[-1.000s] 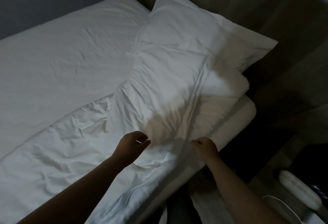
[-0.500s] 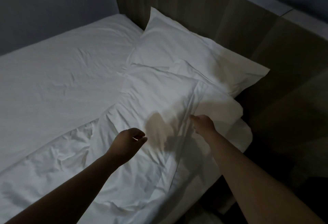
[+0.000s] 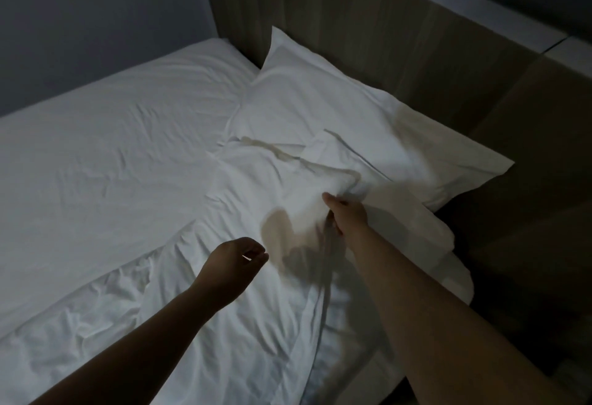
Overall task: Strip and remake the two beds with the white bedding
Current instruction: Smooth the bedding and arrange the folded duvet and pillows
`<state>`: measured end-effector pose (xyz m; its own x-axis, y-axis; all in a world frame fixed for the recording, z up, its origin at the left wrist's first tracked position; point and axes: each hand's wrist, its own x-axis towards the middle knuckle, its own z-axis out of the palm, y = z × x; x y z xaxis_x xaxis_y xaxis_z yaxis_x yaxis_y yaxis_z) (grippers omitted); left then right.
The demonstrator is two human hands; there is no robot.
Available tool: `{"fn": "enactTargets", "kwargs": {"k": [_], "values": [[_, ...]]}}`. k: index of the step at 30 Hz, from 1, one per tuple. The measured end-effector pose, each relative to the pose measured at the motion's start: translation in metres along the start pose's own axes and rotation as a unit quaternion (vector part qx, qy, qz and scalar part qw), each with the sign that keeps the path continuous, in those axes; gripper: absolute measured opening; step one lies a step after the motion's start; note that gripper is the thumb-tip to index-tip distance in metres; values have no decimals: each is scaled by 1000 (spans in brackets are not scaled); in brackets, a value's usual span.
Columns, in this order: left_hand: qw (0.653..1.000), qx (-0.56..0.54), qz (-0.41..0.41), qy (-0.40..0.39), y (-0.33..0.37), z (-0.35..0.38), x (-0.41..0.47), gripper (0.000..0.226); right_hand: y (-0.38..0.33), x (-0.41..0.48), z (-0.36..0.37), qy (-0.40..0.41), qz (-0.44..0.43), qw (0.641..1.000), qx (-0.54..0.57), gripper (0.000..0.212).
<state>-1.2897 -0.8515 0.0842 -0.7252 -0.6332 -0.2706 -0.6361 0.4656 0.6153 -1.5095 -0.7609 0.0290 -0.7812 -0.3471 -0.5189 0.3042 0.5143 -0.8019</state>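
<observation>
While both bare forearms reach up from the bottom edge of the frame, the right hand (image 3: 347,217) sits just right of centre with its fingers pinched on a bunched fold of the white top sheet (image 3: 256,292), the cloth drawn up into a small peak under the knuckles. That arm runs straight and long from the lower right corner, wrist slightly bent toward the left. The left hand (image 3: 235,258) hangs lower, near the middle of the frame, above the crumpled sheet; its fingers curl loosely inward with the thumb close to the fingertips, and they grip nothing that shows. Its forearm comes in from the lower left corner, in deep shade.

A white pillow (image 3: 336,116) lies in the upper centre, propped against the wooden headboard (image 3: 352,20) that crosses the upper right. A second pillow (image 3: 413,228) lies partly under the lifted sheet, right of the right hand. Smoother white bedding on the mattress (image 3: 96,148) fills the left half of the frame.
</observation>
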Motion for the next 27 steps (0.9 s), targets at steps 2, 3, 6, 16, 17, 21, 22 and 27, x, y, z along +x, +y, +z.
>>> {"fn": "enactTargets", "kwargs": {"k": [2,3,6,16,17,21,22,27], "values": [[1000,3,-3,-2,1,0,3,14,-5,-6,-4,0,-45,997,-60,36],[1000,2,-4,-3,1,0,4,14,-7,-12,-8,11,-68,994,-84,36],[1000,-3,1,-9,7,-2,3,12,-3,-34,-32,67,-115,986,-103,35],[995,1,90,-36,40,-11,-8,15,68,-113,-132,231,-3,973,-25,34],[995,0,97,-36,42,-12,-11,15,72,-115,-133,205,26,978,-29,31],[992,3,117,-42,41,-15,-27,15,75,-134,-128,97,118,988,-12,53],[992,7,121,-44,39,-19,-33,16,74,-142,-124,94,112,989,-33,57],[989,15,139,-44,22,-42,-55,18,69,-176,-103,79,95,987,-99,58]]}}
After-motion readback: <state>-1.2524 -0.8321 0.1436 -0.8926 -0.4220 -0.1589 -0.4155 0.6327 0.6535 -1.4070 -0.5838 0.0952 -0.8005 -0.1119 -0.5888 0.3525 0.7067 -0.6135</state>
